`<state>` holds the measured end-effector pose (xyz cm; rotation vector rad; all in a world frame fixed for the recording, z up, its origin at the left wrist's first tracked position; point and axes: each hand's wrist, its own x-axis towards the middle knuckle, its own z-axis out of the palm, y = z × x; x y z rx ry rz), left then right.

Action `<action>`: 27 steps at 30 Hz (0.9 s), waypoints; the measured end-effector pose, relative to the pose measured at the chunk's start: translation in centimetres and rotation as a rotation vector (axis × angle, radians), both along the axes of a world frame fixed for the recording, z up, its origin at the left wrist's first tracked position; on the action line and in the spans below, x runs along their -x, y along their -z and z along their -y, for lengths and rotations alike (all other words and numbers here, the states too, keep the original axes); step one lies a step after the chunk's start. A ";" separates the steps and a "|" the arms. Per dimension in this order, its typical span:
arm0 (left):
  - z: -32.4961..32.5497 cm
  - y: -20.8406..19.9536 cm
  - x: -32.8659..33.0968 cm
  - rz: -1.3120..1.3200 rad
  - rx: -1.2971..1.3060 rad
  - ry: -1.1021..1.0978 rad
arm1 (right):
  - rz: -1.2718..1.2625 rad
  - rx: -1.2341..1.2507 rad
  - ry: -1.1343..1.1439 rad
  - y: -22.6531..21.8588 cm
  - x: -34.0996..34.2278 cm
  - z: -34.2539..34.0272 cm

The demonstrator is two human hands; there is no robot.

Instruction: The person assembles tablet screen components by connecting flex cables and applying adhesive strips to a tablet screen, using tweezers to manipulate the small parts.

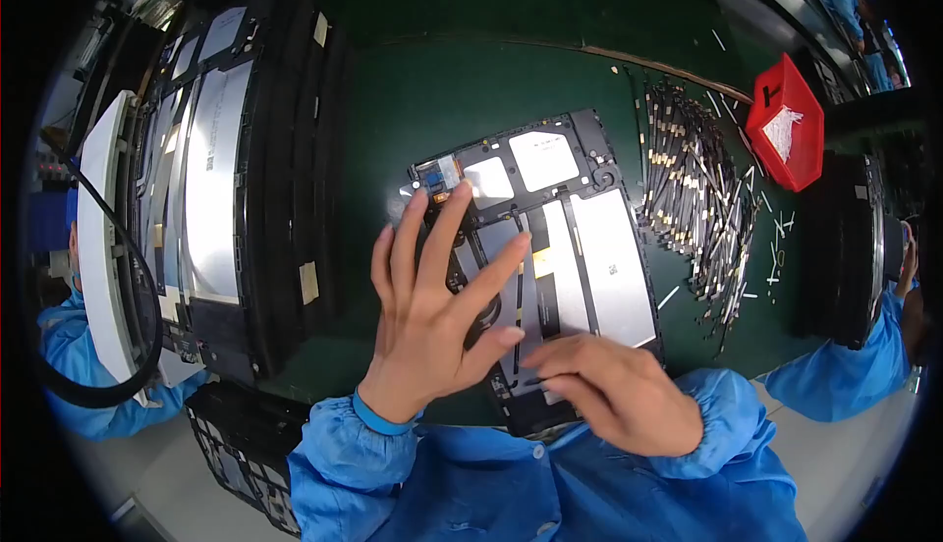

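A tablet-like chassis (614, 267) with a black frame and silver plates lies tilted on the green table in front of me. My left hand (422, 316) is spread over its left side, fingers apart. Its index fingertip rests by a thin black strip (520, 297) running down the chassis; other fingertips reach the small circuit board (442, 177) at the upper left corner. My right hand (624, 390) is curled over the lower edge, thumb and index finger pinched near the strip's lower end. What lies in that pinch is too small to make out.
Many thin black strips (693, 189) lie heaped to the right, beside a red bin (791, 135) holding white pieces. Scattered white bits (776, 257) lie near them. A stack of similar chassis (221, 179) stands at left, by a white panel (108, 247) and a black cable (147, 336). Blue-sleeved people work at both sides.
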<state>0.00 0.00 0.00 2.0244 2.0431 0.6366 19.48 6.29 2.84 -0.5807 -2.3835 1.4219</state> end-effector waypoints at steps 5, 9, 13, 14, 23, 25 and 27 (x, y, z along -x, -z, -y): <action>0.1 0.8 0.2 0.040 -0.055 -0.026 | 0.198 -0.254 -0.046 -1.6 0.4 -0.3; -0.1 0.8 0.2 0.105 -0.073 -0.024 | 0.384 -0.516 -0.195 -2.0 0.1 1.5; 0.0 1.0 0.1 0.120 -0.088 -0.042 | 0.377 -0.530 -0.225 -1.8 -1.1 3.4; 0.1 1.1 0.1 0.116 -0.092 -0.043 | 0.373 -0.539 -0.230 -1.5 -1.2 3.6; 2.5 1.0 -1.7 0.668 -0.218 -0.272 | 0.356 -0.503 -0.123 -1.6 -1.4 2.8; 4.5 0.9 -2.6 0.568 -0.165 -0.334 | 0.152 -0.396 -0.018 -1.1 -1.9 1.7; 6.8 0.5 -3.8 0.454 0.002 -0.413 | 0.139 -0.310 0.216 -1.5 -2.8 -0.2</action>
